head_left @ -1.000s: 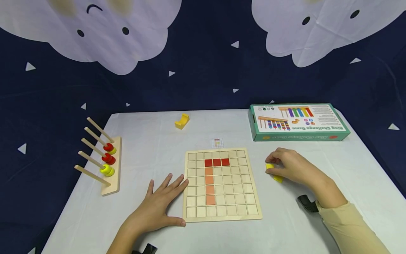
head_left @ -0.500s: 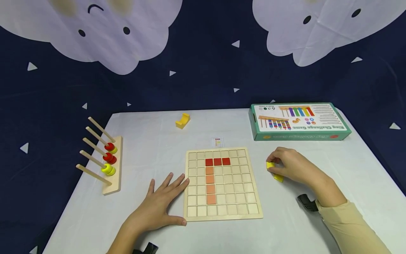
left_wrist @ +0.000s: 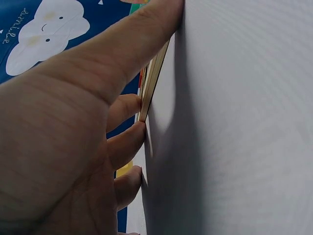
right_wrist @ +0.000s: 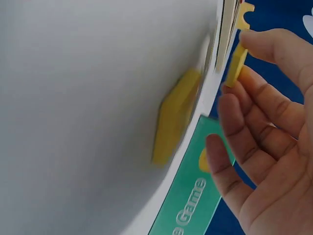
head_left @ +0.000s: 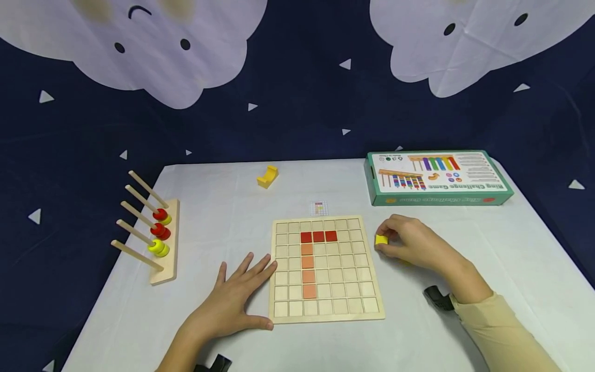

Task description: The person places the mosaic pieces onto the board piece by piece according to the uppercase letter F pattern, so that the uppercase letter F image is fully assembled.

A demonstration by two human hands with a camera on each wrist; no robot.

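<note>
A wooden grid board [head_left: 341, 277] lies flat on the table. A row of red tiles [head_left: 318, 236] fills cells near its top, with a column of orange tiles [head_left: 308, 262] below the row's left end. My left hand [head_left: 228, 305] is spread beside the board, fingertips and thumb at its left edge. Just right of the board, my right hand [head_left: 418, 244] pinches a small yellow square tile [head_left: 381, 239] between thumb and fingers. The right wrist view shows this tile [right_wrist: 237, 62] above the table and more yellow on the cloth [right_wrist: 176, 120] beneath the hand.
A small pattern card [head_left: 318, 208] lies beyond the board. On the left stands a peg rack [head_left: 169, 263] with red and yellow rings. A yellow curved block [head_left: 267, 177] sits at the back, and a green game box [head_left: 439, 199] at the back right.
My right hand has moved left toward the board with one yellow tile pinched, away from the yellow left on the table. The left hand has stayed in place.
</note>
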